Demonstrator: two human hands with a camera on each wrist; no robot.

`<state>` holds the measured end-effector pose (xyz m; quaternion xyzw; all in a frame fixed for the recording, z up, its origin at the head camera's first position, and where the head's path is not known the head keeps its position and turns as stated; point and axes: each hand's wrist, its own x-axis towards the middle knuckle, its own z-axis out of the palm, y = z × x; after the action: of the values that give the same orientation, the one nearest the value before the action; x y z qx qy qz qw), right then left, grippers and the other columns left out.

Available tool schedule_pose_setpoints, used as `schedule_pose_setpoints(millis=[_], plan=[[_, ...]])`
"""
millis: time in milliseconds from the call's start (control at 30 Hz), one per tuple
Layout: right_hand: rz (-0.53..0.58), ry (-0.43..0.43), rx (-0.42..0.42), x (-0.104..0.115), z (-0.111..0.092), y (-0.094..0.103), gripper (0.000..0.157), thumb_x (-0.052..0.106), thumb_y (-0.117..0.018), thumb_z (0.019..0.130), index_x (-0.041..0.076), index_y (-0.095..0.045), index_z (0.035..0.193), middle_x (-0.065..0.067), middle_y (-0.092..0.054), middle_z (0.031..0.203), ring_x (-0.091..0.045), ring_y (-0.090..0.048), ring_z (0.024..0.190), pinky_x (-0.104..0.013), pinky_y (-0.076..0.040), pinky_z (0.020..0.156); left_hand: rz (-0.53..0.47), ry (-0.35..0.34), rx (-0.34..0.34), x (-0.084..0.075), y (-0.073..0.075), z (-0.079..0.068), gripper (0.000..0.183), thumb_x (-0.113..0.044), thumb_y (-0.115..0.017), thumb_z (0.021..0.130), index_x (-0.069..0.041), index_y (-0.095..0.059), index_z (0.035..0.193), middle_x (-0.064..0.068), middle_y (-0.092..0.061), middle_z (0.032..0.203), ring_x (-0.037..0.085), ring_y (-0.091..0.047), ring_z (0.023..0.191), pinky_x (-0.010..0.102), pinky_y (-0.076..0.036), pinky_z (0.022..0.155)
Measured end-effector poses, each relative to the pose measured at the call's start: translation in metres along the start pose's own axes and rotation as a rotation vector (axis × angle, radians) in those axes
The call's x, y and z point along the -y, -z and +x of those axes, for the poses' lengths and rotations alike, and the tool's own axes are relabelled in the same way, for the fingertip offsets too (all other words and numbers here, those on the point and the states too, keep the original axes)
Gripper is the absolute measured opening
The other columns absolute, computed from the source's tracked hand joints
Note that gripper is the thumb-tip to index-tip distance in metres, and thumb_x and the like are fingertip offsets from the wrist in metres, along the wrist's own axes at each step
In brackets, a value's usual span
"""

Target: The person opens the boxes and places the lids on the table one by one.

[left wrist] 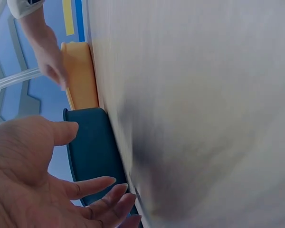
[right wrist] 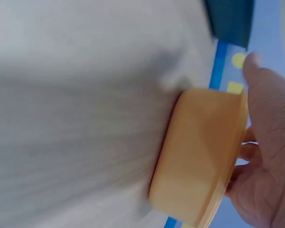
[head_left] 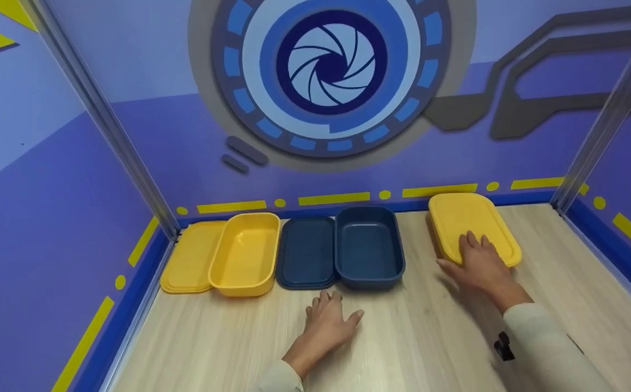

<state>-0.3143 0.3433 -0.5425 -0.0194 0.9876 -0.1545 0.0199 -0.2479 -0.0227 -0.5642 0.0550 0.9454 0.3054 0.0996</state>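
Observation:
At the right of the head view stands a yellow lidded container (head_left: 470,220). My right hand (head_left: 481,269) lies over the near part of its lid, fingers spread and the thumb off to the left side. In the right wrist view the container's side wall (right wrist: 194,152) shows, with the fingers over the lid. My left hand (head_left: 327,325) hovers with fingers apart and nothing in it, just in front of a dark blue lid (head_left: 307,253). Beside that lid sits an uncovered dark blue container (head_left: 371,247), whose outer wall (left wrist: 92,147) appears behind the left fingers in the left wrist view.
Farther left, an uncovered yellow container (head_left: 245,253) stands against a yellow lid (head_left: 191,258). All of these stand along the back wall (head_left: 326,179) on a light wooden table (head_left: 402,337). Metal posts (head_left: 103,114) mark the back corners.

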Motion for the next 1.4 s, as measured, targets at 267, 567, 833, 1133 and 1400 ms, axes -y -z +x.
schedule_pose_setpoints(millis=[267,567,833,1133,1400], plan=[[-0.300,0.095,-0.020,0.009,-0.011,0.011,0.083,0.045,-0.065,0.104,-0.015,-0.040,0.154,-0.045,-0.042,0.156,-0.069,-0.047,0.137,-0.073,-0.043,0.112,0.032,-0.102,0.042,-0.017,-0.010,0.003,0.069,-0.053,-0.069,0.100,0.000,-0.061,0.144,0.025,-0.060,0.144,0.043,-0.055,0.136,0.059,-0.040,0.113],[-0.404,0.269,-0.136,0.035,-0.032,0.000,0.066,0.040,-0.069,0.099,-0.017,-0.062,0.131,-0.026,-0.069,0.091,-0.026,-0.048,0.062,-0.043,-0.057,0.069,0.047,-0.230,0.183,-0.044,-0.025,0.002,0.071,-0.055,-0.065,0.103,-0.006,-0.055,0.154,0.016,-0.058,0.155,0.034,-0.051,0.151,0.050,-0.038,0.128],[-0.442,0.350,-0.202,0.050,-0.057,-0.011,0.069,0.042,-0.074,0.095,-0.017,-0.064,0.130,-0.037,-0.074,0.114,-0.036,-0.070,0.072,-0.055,-0.064,0.085,0.071,-0.291,0.249,-0.074,-0.051,0.009,0.083,-0.059,-0.066,0.101,-0.015,-0.038,0.166,0.007,-0.044,0.170,0.024,-0.039,0.161,0.038,-0.036,0.130],[-0.425,0.362,-0.238,0.055,-0.081,-0.025,0.072,0.048,-0.074,0.094,-0.013,-0.066,0.130,-0.037,-0.071,0.125,-0.050,-0.075,0.097,-0.054,-0.064,0.072,-0.143,-0.363,0.176,-0.092,-0.081,0.031,0.107,-0.038,-0.080,0.095,-0.013,-0.012,0.173,0.008,-0.020,0.180,0.019,-0.028,0.165,0.031,-0.033,0.130],[-0.421,0.368,-0.290,0.056,-0.084,-0.029,0.070,0.047,-0.076,0.093,-0.012,-0.067,0.129,-0.035,-0.072,0.123,-0.050,-0.075,0.097,-0.054,-0.063,0.067,-0.252,-0.484,0.094,-0.094,-0.098,0.048,0.106,-0.016,-0.080,0.087,-0.013,-0.015,0.171,0.007,-0.038,0.171,0.016,-0.041,0.157,0.026,-0.037,0.127]])
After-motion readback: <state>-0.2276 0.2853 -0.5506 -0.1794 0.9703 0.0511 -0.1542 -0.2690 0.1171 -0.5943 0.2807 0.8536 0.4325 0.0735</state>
